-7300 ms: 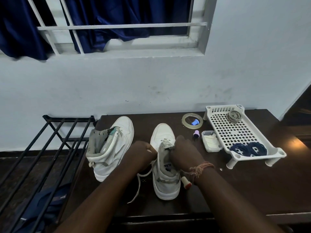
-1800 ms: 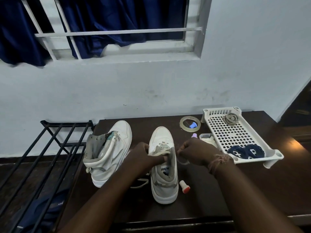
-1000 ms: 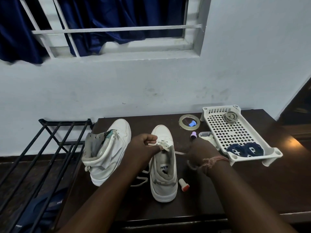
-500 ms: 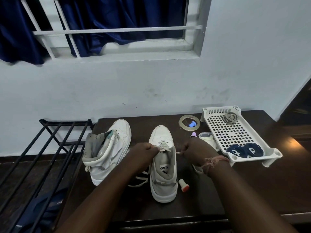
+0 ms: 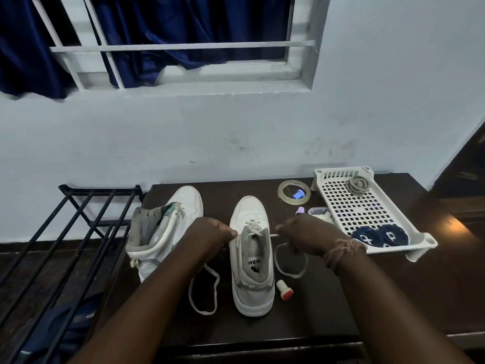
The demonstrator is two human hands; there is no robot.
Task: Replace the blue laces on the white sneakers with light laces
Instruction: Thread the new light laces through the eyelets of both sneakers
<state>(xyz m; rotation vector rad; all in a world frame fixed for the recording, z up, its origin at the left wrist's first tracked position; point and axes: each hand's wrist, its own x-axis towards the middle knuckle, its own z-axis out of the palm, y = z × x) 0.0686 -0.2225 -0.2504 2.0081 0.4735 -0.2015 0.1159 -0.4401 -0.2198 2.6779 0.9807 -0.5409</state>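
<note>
A white sneaker [image 5: 250,261] stands upright mid-table, toe pointing away, with a light lace [image 5: 253,228] crossed through its lowest eyelets. My left hand [image 5: 210,233] pinches the lace's left end beside the shoe; that end loops down on the table [image 5: 203,292]. My right hand [image 5: 305,233] pinches the right end, pulled taut, its slack curling on the table [image 5: 291,264]. A second white sneaker [image 5: 164,232] leans unlaced at the left. Two rolled blue laces [image 5: 379,236] lie in the white tray [image 5: 367,206].
A tape roll [image 5: 294,192] with a blue cap, a small purple item [image 5: 300,210], a small white box [image 5: 319,212] and a red-tipped cap [image 5: 284,290] lie around the shoe. A grey coil [image 5: 357,185] sits in the tray. A black rack [image 5: 60,245] stands left of the table.
Both hands moved apart from the shoe's tongue, drawing the two lace ends sideways and tight. The right hand's slack now lies in a loop on the table.
</note>
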